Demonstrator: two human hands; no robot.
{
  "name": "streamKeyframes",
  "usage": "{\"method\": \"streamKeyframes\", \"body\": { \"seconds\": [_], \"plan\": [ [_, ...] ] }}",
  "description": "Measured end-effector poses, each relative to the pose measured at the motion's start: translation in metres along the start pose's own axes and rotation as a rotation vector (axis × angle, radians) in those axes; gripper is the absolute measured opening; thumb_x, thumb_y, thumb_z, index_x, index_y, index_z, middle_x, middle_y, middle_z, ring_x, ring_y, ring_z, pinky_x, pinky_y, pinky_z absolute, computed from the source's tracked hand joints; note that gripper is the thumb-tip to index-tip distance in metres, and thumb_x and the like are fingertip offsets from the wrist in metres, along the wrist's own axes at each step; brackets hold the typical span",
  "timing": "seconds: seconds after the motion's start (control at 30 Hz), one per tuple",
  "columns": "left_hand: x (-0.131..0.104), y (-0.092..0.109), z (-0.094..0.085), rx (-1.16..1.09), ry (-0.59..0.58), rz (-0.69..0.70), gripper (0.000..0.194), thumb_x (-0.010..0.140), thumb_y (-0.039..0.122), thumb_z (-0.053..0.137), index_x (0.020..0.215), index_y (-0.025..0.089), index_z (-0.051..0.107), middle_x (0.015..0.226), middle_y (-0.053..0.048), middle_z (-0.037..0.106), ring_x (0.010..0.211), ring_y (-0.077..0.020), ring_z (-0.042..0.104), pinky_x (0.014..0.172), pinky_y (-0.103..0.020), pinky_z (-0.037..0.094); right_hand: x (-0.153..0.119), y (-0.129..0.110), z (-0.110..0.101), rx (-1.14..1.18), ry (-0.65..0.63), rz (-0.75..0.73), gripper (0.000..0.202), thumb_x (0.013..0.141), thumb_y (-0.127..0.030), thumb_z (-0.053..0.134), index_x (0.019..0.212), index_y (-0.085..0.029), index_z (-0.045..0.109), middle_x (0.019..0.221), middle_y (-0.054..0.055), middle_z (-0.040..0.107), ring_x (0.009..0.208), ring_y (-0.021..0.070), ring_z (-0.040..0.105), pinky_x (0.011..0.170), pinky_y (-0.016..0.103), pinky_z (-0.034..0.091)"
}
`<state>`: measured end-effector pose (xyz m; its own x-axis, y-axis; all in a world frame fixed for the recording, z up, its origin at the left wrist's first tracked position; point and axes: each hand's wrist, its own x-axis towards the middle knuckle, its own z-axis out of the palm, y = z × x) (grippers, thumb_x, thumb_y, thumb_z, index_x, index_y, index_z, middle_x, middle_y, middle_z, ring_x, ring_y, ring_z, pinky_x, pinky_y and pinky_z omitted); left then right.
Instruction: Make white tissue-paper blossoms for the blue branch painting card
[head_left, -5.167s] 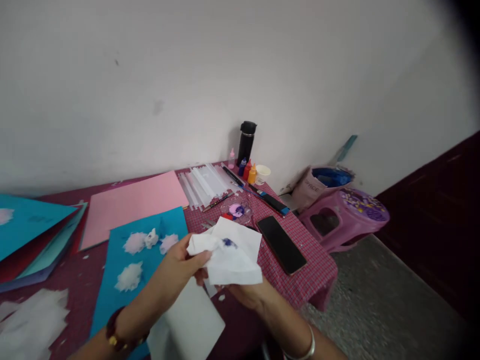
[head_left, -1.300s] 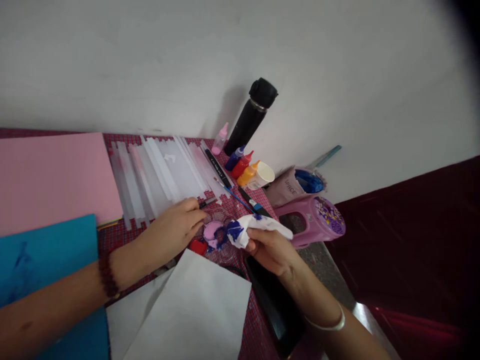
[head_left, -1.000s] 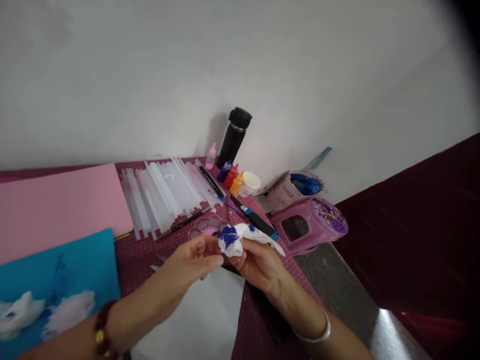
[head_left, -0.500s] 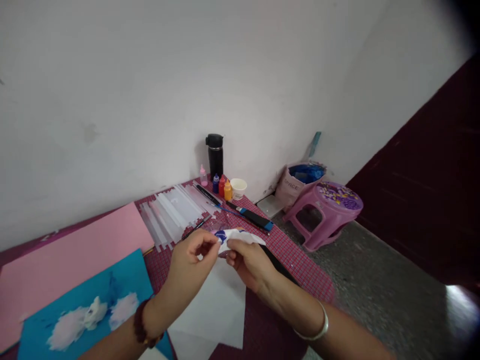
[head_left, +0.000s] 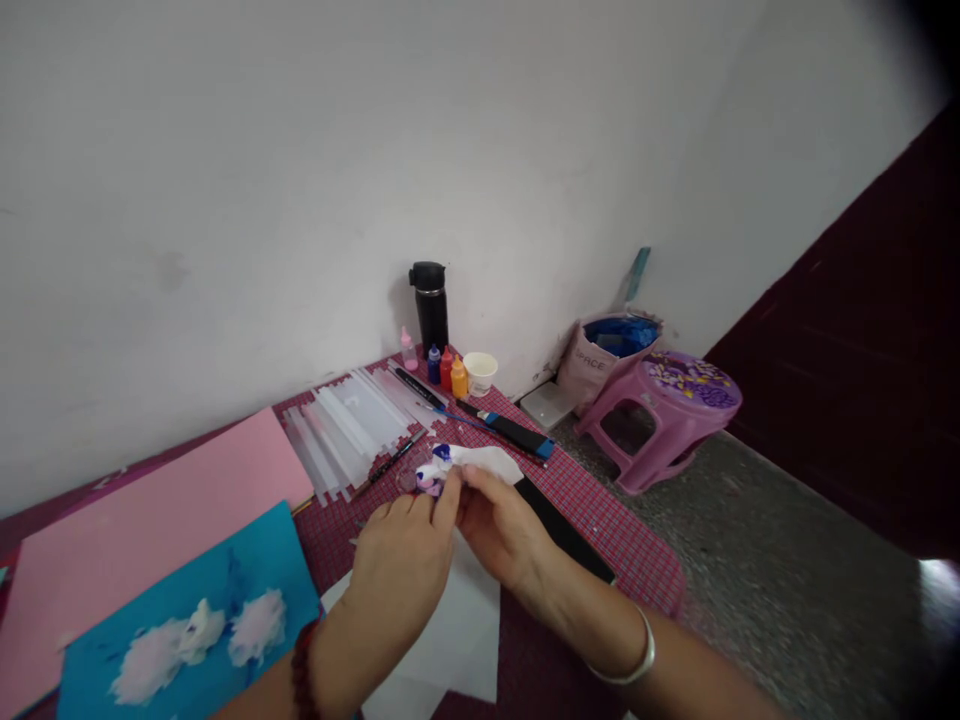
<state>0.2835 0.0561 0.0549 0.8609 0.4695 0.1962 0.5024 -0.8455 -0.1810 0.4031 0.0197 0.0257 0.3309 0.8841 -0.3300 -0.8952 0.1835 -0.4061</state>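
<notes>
Over the front of the table, a crumpled white tissue (head_left: 492,461) with blue-purple paint stains is between my two hands. My right hand (head_left: 510,528) pinches it from the right, thumb on top. My left hand (head_left: 405,560) is turned palm down, with its fingers closed on the tissue's left part; the fingertips are partly hidden. White paper sheets (head_left: 469,630) lie under my hands. To the left is a blue board (head_left: 289,560) bearing whitish paint blobs (head_left: 257,626). A small clear dish smeared with paint seems to sit just behind the tissue, mostly covered.
Translucent strips (head_left: 352,420), a black pen (head_left: 394,458) and a blue-and-black cutter (head_left: 517,436) lie behind my hands. Small paint bottles (head_left: 459,378), a paper cup (head_left: 481,372) and a black flask (head_left: 431,310) stand by the wall. A pink stool (head_left: 645,410) is right of the table.
My left hand has rolled from a raised thumb-and-finger pinch to palm down over the tissue. The tissue is bunched more at its left end. The view has shifted slightly.
</notes>
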Motion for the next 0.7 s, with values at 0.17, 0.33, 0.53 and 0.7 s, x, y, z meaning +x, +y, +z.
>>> {"method": "streamKeyframes", "body": {
  "seconds": [0.17, 0.33, 0.53, 0.7],
  "plan": [
    [0.003, 0.004, 0.004, 0.031, -0.033, 0.015, 0.046, 0.083, 0.010, 0.053, 0.128, 0.016, 0.056, 0.078, -0.007, 0.067, 0.072, -0.0237, 0.064, 0.062, -0.036, 0.047, 0.003, 0.001, -0.001, 0.043, 0.043, 0.024, 0.017, 0.061, -0.012, 0.078, 0.073, -0.016, 0.066, 0.071, -0.001, 0.068, 0.069, 0.0125, 0.060, 0.074, 0.026, 0.049],
    [-0.006, -0.004, 0.005, 0.074, 0.121, 0.143, 0.048, 0.083, 0.012, 0.054, 0.131, 0.018, 0.054, 0.102, -0.010, 0.069, 0.089, -0.0256, 0.062, 0.072, -0.039, 0.045, 0.010, -0.004, -0.009, 0.045, 0.056, 0.056, 0.014, 0.062, -0.013, 0.076, 0.070, -0.015, 0.065, 0.067, -0.001, 0.068, 0.061, 0.0106, 0.059, 0.066, 0.023, 0.048],
    [-0.025, -0.022, 0.011, 0.040, 0.256, 0.240, 0.040, 0.089, 0.015, 0.048, 0.127, 0.021, 0.057, 0.133, -0.006, 0.057, 0.119, -0.0260, 0.049, 0.093, -0.039, 0.035, 0.012, -0.017, -0.015, 0.036, 0.065, 0.026, 0.017, 0.065, -0.017, 0.077, 0.071, -0.017, 0.062, 0.058, -0.004, 0.062, 0.055, 0.0086, 0.056, 0.060, 0.022, 0.046],
    [-0.024, -0.020, 0.010, -0.031, 0.215, 0.269, 0.029, 0.085, 0.013, 0.051, 0.109, 0.019, 0.066, 0.128, -0.008, 0.060, 0.113, -0.0256, 0.051, 0.089, -0.038, 0.036, 0.009, -0.024, -0.011, -0.310, 0.027, -0.374, 0.020, 0.063, -0.021, 0.077, 0.076, -0.019, 0.061, 0.067, -0.005, 0.063, 0.059, 0.0095, 0.053, 0.060, 0.022, 0.042]
  ]
}}
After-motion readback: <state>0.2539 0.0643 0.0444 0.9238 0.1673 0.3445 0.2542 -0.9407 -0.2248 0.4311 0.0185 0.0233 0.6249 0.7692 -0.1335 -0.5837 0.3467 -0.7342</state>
